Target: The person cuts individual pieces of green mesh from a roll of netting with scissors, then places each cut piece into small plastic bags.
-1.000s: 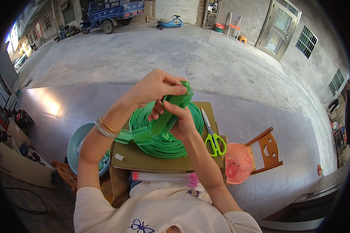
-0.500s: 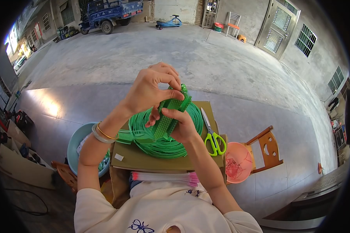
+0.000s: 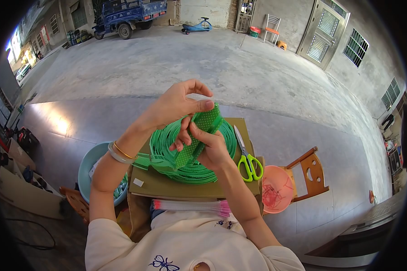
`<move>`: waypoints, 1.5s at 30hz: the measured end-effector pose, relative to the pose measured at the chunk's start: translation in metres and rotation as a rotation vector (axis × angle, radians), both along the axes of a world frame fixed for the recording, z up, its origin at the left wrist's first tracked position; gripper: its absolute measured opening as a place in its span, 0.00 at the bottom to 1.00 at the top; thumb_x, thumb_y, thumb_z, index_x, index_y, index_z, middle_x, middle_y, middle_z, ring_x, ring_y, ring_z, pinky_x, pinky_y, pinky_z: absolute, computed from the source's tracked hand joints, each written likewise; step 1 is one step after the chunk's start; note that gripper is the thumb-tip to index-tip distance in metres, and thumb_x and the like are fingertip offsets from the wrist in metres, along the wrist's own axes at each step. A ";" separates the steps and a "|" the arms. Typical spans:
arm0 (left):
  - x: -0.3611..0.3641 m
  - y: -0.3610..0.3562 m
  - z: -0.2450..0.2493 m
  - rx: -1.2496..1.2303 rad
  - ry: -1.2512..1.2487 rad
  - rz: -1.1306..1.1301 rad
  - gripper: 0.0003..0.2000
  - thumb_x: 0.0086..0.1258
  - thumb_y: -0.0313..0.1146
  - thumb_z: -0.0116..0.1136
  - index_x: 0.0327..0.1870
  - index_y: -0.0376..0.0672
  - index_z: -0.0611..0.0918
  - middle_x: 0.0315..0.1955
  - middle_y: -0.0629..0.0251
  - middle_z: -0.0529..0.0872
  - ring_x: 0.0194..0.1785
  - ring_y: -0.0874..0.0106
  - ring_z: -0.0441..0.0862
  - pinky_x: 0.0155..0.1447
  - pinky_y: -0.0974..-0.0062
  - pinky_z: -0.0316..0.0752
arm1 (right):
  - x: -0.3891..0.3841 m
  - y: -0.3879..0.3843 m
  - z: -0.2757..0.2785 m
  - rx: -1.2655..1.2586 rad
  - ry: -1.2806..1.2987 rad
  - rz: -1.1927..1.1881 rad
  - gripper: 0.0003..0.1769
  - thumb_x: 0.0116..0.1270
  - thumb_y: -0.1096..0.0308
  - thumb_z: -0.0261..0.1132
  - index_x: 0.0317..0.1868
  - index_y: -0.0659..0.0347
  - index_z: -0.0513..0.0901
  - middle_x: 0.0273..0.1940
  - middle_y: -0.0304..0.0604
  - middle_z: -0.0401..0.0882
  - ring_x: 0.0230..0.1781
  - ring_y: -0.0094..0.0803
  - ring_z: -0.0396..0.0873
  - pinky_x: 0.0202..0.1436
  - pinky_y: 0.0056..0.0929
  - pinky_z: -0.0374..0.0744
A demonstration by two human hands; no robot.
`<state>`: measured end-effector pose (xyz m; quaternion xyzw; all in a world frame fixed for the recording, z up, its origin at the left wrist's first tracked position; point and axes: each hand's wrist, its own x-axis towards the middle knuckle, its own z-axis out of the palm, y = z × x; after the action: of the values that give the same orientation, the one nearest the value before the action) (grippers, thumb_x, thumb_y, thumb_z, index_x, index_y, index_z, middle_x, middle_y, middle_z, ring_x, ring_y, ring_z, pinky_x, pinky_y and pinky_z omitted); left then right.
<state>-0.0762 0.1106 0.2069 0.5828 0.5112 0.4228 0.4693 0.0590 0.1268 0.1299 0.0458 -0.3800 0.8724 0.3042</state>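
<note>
A green dotted ribbon (image 3: 205,121) stands folded in layers above a large green coil (image 3: 165,143) on an olive board (image 3: 199,192). My right hand (image 3: 212,147) grips the ribbon's lower right side with the thumb across its front. My left hand (image 3: 178,105) is at the ribbon's upper left, fingers apart and curved, with the thumb tip by its top edge. From the ribbon's lower end a green strip runs left over the coil. Scissors with lime handles (image 3: 250,168) lie right of the coil. A small white piece (image 3: 138,182) lies at the board's front left.
A blue basin (image 3: 87,171) stands left of the board, a pink basin (image 3: 278,180) and a wooden chair (image 3: 315,174) right of it. Pink-tipped sticks (image 3: 190,205) lie across my lap. Farther off are a blue cart (image 3: 133,12) and a ride-on toy (image 3: 197,26).
My left thumb and fingers have spread apart from their pinch at the ribbon's top. The ribbon's dotted face now shows more fully, and my right hand still holds it.
</note>
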 end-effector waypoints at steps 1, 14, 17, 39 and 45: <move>-0.002 0.001 -0.007 -0.024 -0.098 -0.058 0.22 0.61 0.35 0.63 0.51 0.32 0.71 0.36 0.57 0.82 0.28 0.75 0.81 0.27 0.81 0.74 | 0.002 0.003 0.000 -0.021 -0.003 -0.051 0.08 0.70 0.66 0.50 0.39 0.63 0.72 0.25 0.40 0.69 0.29 0.35 0.74 0.44 0.41 0.77; -0.054 -0.039 -0.040 -0.393 0.010 -0.508 0.13 0.64 0.30 0.58 0.44 0.30 0.77 0.31 0.55 0.85 0.32 0.71 0.84 0.40 0.79 0.78 | 0.104 0.103 -0.024 -0.343 0.312 -0.524 0.13 0.72 0.69 0.46 0.52 0.65 0.69 0.50 0.48 0.74 0.53 0.42 0.73 0.64 0.44 0.70; -0.047 -0.050 -0.023 -0.364 -0.021 -0.372 0.12 0.65 0.32 0.58 0.41 0.31 0.78 0.31 0.57 0.85 0.31 0.72 0.84 0.39 0.78 0.77 | 0.104 0.109 -0.031 -0.327 0.246 -0.625 0.14 0.72 0.69 0.46 0.53 0.66 0.69 0.50 0.49 0.74 0.53 0.42 0.73 0.63 0.44 0.70; 0.033 0.015 0.027 0.151 0.147 0.109 0.13 0.56 0.36 0.67 0.35 0.34 0.85 0.62 0.41 0.64 0.30 0.73 0.83 0.20 0.86 0.70 | 0.014 0.011 0.011 0.024 0.158 -0.099 0.29 0.68 0.42 0.47 0.44 0.65 0.73 0.36 0.46 0.75 0.38 0.40 0.78 0.41 0.37 0.79; 0.028 0.005 0.001 -0.010 -0.139 0.077 0.24 0.62 0.42 0.61 0.54 0.34 0.74 0.54 0.50 0.75 0.35 0.77 0.82 0.35 0.78 0.77 | 0.018 0.027 0.004 -0.168 0.095 -0.027 0.07 0.68 0.67 0.51 0.40 0.62 0.70 0.30 0.39 0.70 0.35 0.34 0.74 0.44 0.35 0.75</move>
<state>-0.0479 0.1155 0.2079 0.5296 0.5016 0.4773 0.4900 0.0768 0.1533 0.1339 0.0562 -0.2910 0.8938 0.3365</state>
